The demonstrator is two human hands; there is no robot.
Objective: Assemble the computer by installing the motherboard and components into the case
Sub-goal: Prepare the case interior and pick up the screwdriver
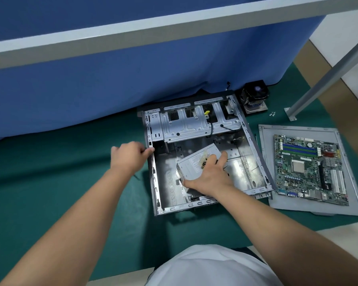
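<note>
Left hand (130,156) grips the case (254,139) wall to steady it while right hand (210,176), fingers (222,156) spread, clasps the power supply (194,165) tilted inside.

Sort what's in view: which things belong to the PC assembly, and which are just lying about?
Job:
case, left hand gripping its wall
power supply inside it, held by right hand
motherboard on side panel
cooler
screws

Lying about:
green mat
blue cloth
metal post
</note>
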